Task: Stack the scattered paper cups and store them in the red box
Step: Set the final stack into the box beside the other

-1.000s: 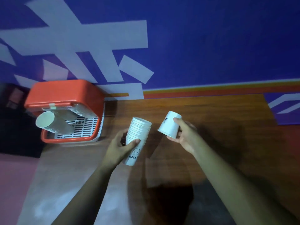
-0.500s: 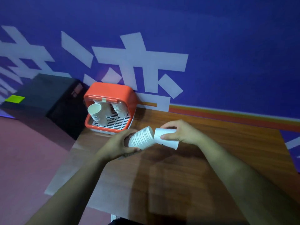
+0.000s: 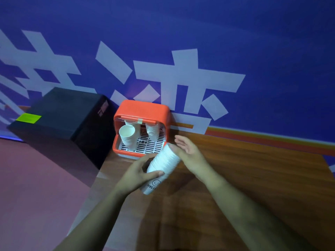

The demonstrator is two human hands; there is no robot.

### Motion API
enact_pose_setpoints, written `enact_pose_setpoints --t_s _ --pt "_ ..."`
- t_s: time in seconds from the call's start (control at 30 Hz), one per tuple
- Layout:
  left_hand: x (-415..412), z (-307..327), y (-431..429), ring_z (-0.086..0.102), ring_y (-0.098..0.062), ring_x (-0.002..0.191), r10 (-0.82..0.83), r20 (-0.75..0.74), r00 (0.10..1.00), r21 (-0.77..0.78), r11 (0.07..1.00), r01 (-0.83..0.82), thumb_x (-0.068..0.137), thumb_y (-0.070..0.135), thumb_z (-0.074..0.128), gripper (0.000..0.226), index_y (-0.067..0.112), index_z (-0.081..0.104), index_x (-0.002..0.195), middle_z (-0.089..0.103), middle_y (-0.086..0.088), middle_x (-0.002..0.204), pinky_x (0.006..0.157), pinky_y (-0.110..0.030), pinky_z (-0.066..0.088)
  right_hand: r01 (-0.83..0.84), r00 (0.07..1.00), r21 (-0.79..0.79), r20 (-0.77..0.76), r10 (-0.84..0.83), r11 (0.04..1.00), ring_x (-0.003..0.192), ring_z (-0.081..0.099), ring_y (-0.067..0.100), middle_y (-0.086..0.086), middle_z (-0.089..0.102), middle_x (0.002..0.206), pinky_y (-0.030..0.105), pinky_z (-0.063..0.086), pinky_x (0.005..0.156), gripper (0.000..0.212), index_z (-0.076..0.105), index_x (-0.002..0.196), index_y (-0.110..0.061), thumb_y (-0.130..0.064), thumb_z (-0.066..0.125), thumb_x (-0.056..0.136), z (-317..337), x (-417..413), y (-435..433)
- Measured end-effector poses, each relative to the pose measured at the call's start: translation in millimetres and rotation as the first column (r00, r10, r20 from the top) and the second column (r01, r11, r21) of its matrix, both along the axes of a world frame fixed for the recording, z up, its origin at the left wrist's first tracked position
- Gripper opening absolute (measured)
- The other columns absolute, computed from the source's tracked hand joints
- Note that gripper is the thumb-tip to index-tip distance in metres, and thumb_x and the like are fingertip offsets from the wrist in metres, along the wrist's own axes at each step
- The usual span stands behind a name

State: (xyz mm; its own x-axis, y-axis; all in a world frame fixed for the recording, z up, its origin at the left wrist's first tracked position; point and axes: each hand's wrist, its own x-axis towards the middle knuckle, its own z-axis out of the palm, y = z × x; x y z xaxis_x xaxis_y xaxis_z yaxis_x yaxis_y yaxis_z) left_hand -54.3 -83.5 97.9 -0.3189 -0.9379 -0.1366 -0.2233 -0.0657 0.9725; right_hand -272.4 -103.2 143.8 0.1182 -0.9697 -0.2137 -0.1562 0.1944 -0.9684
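A tall stack of white paper cups [image 3: 164,163] with a smiley and "HELLO" print is tilted over the wooden table, its mouth end pointing toward the red box [image 3: 145,111]. My left hand [image 3: 140,175] grips the stack near its base. My right hand [image 3: 188,151] lies flat and open against the stack's upper end, fingers apart. The red box stands open at the table's far left corner, with two other cup stacks [image 3: 127,137] inside on a white slotted tray.
The wooden table [image 3: 253,178] runs to the right and toward me. A large black box [image 3: 59,115] with a green label sits left of the red box. A blue wall with white characters rises behind. Pinkish floor lies to the left.
The single cup from my right hand has gone onto the stack. My right hand has opened and now rests flat on the stack's top end; the stack is closer to the red box.
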Motion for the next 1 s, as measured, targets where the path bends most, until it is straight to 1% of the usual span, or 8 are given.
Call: enact_pose_setpoints --t_s 0.07,0.2,0.3,0.43,0.63,0.77,0.9,1.0 --pt "20 -8 -13 0.068 -0.024 0.116 0.091 -0.054 0.994 0.032 0.996 -0.089 0.074 0.035 0.088 0.059 0.026 0.063 0.126 0.071 -0.003 0.124 0.102 -0.055 0.052 0.132 0.980 0.136 0.134 -0.150 0.982 0.117 0.057 0.007 -0.005 0.062 0.126 0.027 0.047 0.098 0.049 0.055 0.133 -0.018 -0.040 0.065 0.091 -4 18 0" --pt "50 -29 -42 0.061 -0.023 0.125 0.105 -0.118 0.987 0.060 0.993 -0.098 0.070 0.035 0.090 0.074 0.025 0.053 0.133 0.063 -0.003 0.134 0.107 -0.054 0.048 0.084 0.970 0.257 0.201 -0.139 0.963 0.105 0.064 0.015 -0.004 0.068 0.111 0.042 0.048 0.104 0.014 0.063 0.108 -0.022 -0.029 0.058 0.096 -27 60 -1" --pt "62 -44 -62 0.057 -0.023 0.129 0.042 -0.109 0.993 0.046 0.998 -0.037 0.072 0.029 0.089 0.075 0.021 0.049 0.135 0.060 -0.003 0.136 0.110 -0.055 0.044 0.128 0.954 0.239 0.234 -0.185 0.962 0.117 0.063 0.018 0.002 0.069 0.120 0.045 0.048 0.104 0.023 0.063 0.117 -0.018 -0.021 0.063 0.094 -45 82 -12" --pt "64 -52 -88 0.059 -0.016 0.123 0.022 -0.025 0.999 -0.019 1.000 -0.022 0.073 0.041 0.083 0.068 0.031 0.054 0.133 0.063 0.007 0.132 0.104 -0.046 0.050 0.202 0.948 0.206 0.204 -0.244 0.958 0.116 0.064 0.017 -0.003 0.072 0.116 0.035 0.051 0.100 0.026 0.064 0.115 -0.022 -0.012 0.067 0.092 -58 94 -31" --pt "56 -75 -123 0.060 -0.021 0.122 0.052 0.035 0.998 -0.083 0.995 -0.049 0.081 0.033 0.081 0.066 0.028 0.053 0.141 0.063 0.002 0.133 0.105 -0.049 0.048 0.238 0.959 0.176 0.114 -0.260 0.955 0.119 0.062 0.013 -0.002 0.064 0.131 0.040 0.048 0.105 0.059 0.053 0.138 -0.022 -0.025 0.076 0.083 -71 99 -65" --pt "48 -83 -132 0.064 -0.015 0.115 0.081 -0.004 0.997 -0.069 0.994 -0.081 0.083 0.007 0.077 0.058 0.024 0.057 0.135 0.068 0.011 0.126 0.097 -0.036 0.051 0.241 0.963 0.176 0.080 -0.258 0.954 0.113 0.065 0.010 -0.009 0.066 0.121 0.036 0.051 0.102 0.039 0.058 0.124 -0.032 -0.014 0.069 0.091 -86 102 -82" --pt "47 -98 -141 0.062 -0.014 0.116 0.104 0.020 0.994 -0.063 0.993 -0.102 0.085 0.010 0.076 0.060 0.024 0.055 0.139 0.067 0.009 0.128 0.097 -0.035 0.051 0.252 0.956 0.207 0.100 -0.276 0.945 0.117 0.062 0.011 0.000 0.062 0.132 0.033 0.051 0.100 0.048 0.048 0.132 -0.032 -0.012 0.065 0.092 -105 104 -93" --pt "48 -108 -148 0.060 -0.016 0.122 0.122 0.070 0.990 -0.053 0.992 -0.119 0.080 0.017 0.080 0.066 0.029 0.054 0.140 0.064 0.009 0.132 0.103 -0.039 0.050 0.256 0.953 0.218 0.106 -0.283 0.942 0.113 0.064 0.017 0.005 0.066 0.126 0.034 0.052 0.098 0.050 0.047 0.132 -0.025 -0.006 0.065 0.090 -115 105 -100"
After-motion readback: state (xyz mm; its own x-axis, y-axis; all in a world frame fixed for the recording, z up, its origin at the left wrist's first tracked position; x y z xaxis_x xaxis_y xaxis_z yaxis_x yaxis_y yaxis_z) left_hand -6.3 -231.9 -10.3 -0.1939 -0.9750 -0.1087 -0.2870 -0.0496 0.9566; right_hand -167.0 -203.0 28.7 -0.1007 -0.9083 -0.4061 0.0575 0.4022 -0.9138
